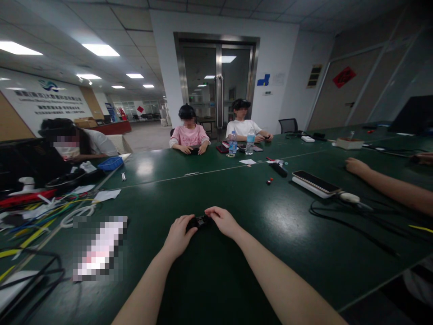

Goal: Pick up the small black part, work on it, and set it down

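A small black box-like object [202, 221] with paler markings on its face is at the middle of the green table [223, 189], between my two hands. My left hand [179, 234] is closed round its left end, thumb at the near side and fingers over the far side. At the right end, the thumb and fingers of my right hand [223, 221] are pressed against it. The object's exact kind is too small and dark to make out, and my fingers cover both its ends.
Left of my hands lies a blurred-out, bright phone-like slab [101, 248], beside tangled cables [50, 212] and a blue basket [111, 163]. To the right are a phone on a white block [313, 185] and black cables [352, 225]. Water bottles [250, 142] and several people are around the table.
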`<state>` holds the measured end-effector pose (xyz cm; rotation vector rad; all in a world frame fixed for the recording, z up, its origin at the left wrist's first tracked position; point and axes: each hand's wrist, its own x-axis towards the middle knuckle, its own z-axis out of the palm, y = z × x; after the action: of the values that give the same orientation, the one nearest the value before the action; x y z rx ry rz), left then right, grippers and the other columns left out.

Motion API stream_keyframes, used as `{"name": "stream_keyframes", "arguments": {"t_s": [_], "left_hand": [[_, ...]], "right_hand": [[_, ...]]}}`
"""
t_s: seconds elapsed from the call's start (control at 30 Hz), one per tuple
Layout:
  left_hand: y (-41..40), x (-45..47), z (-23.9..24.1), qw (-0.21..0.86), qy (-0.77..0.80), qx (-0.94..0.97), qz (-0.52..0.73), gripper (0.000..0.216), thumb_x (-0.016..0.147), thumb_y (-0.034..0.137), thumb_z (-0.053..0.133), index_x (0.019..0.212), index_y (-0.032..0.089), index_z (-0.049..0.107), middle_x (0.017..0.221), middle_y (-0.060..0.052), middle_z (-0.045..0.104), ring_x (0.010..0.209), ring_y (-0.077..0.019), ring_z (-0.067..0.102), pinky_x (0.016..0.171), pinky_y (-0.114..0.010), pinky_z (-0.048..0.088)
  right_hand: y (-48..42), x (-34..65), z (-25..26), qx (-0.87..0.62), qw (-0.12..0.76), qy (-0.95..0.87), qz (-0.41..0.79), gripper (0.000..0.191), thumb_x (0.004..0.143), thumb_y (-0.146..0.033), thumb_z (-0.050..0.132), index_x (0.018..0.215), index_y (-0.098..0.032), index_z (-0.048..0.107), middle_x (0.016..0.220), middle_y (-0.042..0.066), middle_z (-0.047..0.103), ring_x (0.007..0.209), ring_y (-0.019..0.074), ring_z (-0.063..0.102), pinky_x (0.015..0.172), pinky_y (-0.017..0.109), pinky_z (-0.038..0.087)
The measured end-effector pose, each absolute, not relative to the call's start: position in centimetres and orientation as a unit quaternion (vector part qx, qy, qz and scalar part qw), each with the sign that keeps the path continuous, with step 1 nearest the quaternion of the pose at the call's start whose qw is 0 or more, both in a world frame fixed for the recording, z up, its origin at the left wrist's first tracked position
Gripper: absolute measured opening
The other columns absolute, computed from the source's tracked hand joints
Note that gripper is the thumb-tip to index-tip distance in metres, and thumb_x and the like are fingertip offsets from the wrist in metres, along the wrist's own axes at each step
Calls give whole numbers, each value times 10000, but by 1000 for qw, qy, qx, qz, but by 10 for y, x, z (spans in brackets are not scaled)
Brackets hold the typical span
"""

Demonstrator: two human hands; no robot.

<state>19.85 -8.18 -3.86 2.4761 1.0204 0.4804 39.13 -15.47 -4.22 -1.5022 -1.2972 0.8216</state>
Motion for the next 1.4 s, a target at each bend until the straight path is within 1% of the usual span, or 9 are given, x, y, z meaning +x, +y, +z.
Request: {"name": "stream_keyframes", "arguments": {"t_s": [0.2,0.53,0.83,1.23,1.4], "left_hand": [[-82,198,-39,215,372,887,172,432,813,371,453,1227,246,447,1249,-42,490,1156,-222,431,958,-386,349],[-80,200,-40,194,361,894,182,435,804,351,459,1217,214,458,1225,-59,509,1138,-218,447,972,-370,332],[-82,199,-37,204,372,889,172,448,800,355,458,1228,223,450,1251,-54,492,1164,-225,428,979,-381,326],[-83,198,-37,208,367,890,174,450,804,352,462,1234,221,444,1248,-56,492,1159,-222,432,971,-386,333],[-81,198,-39,188,355,897,184,439,797,345,472,1215,212,464,1235,-61,503,1147,-222,439,977,-382,324]], "right_hand": [[-152,393,-45,-601,502,-519,342,260,836,-242,402,1010,-230,594,1058,19,607,981,148,559,857,319,419],[-148,397,-51,-579,552,-485,353,259,809,-232,421,992,-213,603,1014,32,628,942,143,574,870,321,418],[-155,394,-40,-589,549,-459,375,255,818,-232,426,1002,-206,600,1039,34,622,964,137,564,873,304,417],[-154,395,-40,-595,541,-466,370,263,823,-227,411,1012,-207,592,1056,38,616,972,139,565,875,312,419],[-151,396,-47,-577,559,-472,363,260,807,-238,425,998,-193,596,1022,45,624,945,142,574,878,323,415]]}}
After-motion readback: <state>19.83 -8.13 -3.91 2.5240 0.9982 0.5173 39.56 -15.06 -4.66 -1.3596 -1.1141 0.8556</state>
